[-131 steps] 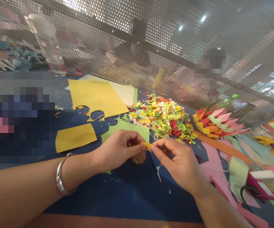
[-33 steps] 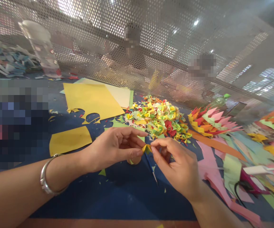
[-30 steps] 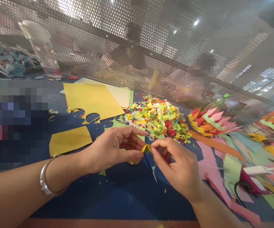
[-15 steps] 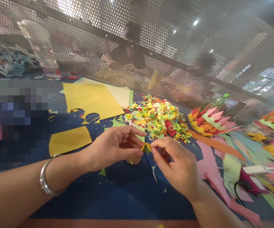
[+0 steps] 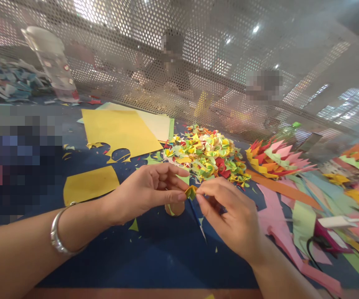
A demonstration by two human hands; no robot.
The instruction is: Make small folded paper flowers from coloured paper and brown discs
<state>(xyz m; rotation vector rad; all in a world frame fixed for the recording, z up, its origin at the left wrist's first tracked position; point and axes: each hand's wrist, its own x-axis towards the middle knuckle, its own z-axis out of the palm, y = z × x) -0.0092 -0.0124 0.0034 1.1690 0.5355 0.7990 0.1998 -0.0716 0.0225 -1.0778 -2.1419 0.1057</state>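
A small folded yellow-and-green paper flower (image 5: 191, 192) is held between my two hands, above the dark blue table. My left hand (image 5: 154, 185) pinches its left side near the thumb tip, the upper fingers loosely curved over. On the other side, the thumb and forefinger of my right hand (image 5: 230, 209) grip its right edge. Below my left thumb sits a round brown object (image 5: 175, 209), partly hidden. A thin blue stick-like tool (image 5: 200, 224) with a pale tip lies under the flower. Behind my hands rises a heap of small coloured paper flowers (image 5: 212, 155).
Yellow sheets with round cut-outs (image 5: 120, 128) lie at the back left, nearer them a yellow piece (image 5: 90, 185). Pink paper strips (image 5: 282, 228), spiky paper shapes (image 5: 279, 160) and a magenta-white device (image 5: 331, 238) with cable fill the right. A perforated screen (image 5: 113, 70) stands behind; people sit beyond.
The paper flower has turned and tipped slightly between my fingers. My left hand has shifted a little up and left, showing more of the round brown object.
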